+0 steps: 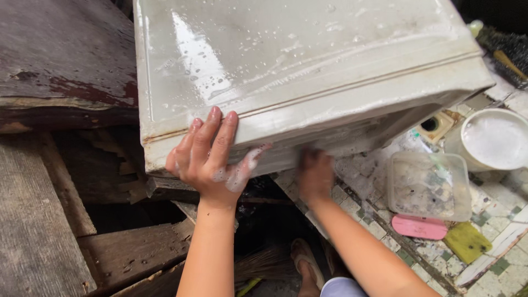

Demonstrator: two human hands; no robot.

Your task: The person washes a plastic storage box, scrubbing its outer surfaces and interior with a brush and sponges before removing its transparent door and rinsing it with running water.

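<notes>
White panel (297,71), wet and soapy, tilted over tiled floor (511,258) beside wood planks (38,231). Left hand (212,159) flat on lower edge, fingers spread, foam on thumb. Right hand (314,173) blurred under same edge; grip unclear. Clear tub (429,187), pink lid (419,226), yellow sponge (467,242), white bucket (495,140) lie right.

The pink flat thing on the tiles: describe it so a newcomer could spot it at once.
Start from the big white soapy panel. Right of it, on the tiled floor, sits a clear tub. The pink piece lies just below it, left of a yellow-green sponge, the only pink item there.
</notes>
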